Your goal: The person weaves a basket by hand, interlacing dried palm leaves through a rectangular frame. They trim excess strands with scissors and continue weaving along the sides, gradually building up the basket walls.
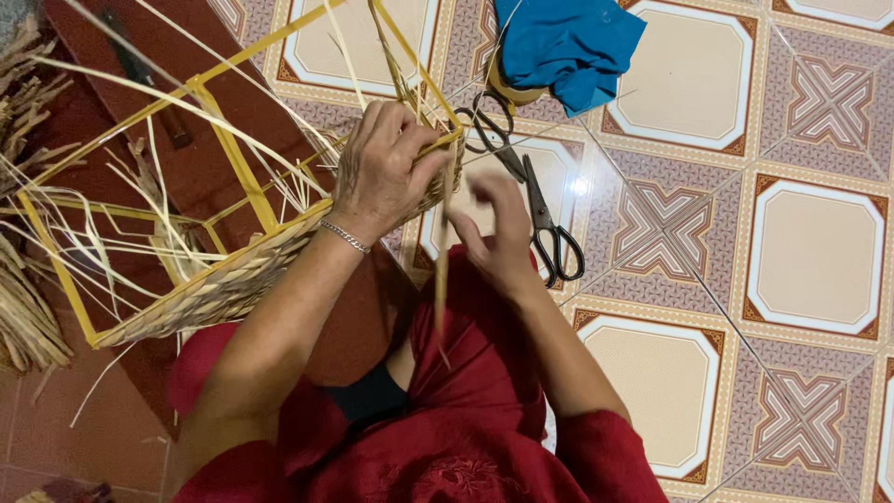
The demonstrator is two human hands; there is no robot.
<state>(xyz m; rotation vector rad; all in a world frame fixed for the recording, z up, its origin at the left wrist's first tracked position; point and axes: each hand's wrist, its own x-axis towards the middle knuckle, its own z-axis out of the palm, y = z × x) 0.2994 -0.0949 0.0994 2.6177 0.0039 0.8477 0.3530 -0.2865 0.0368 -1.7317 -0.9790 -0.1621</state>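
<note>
Patterned tiles (pixel 819 233), scissors (pixel 545 219), blue cloth (pixel 568 42)

left hand (pixel 384 168) grip closed, wrist bent | right hand (pixel 498 233) blurred, fingers curled

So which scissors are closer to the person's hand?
The lower pair of scissors, with black handles, right beside the right hand. The other scissors lie farther up, by the blue cloth.

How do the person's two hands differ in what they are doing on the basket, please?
The left hand clamps over the yellow frame and woven basket rim, sharp and wearing a bracelet; the right hand is blurred, bare-wristed, pinching a straw strand. Both work the same corner.
</note>
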